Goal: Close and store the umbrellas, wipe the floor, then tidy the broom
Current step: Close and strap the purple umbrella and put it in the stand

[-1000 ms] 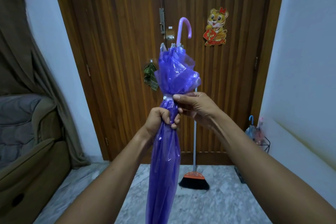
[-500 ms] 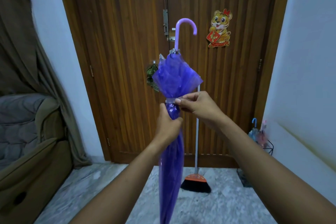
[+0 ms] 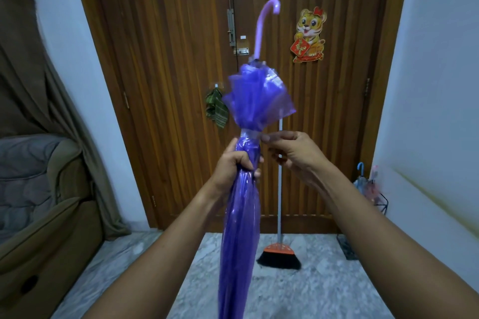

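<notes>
- Two grips: left hand (image 3: 233,163) clamped round purple umbrella (image 3: 241,217), right hand (image 3: 293,154) pinching its strap (image 3: 250,134).
- Hold folds tight; pull strap snug before fastening.

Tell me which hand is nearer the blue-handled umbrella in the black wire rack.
Right. The right hand pinches the clear strap on the purple plastic umbrella, up and left of the blue-handled umbrella; the left hand grips the purple one farther left.
</notes>
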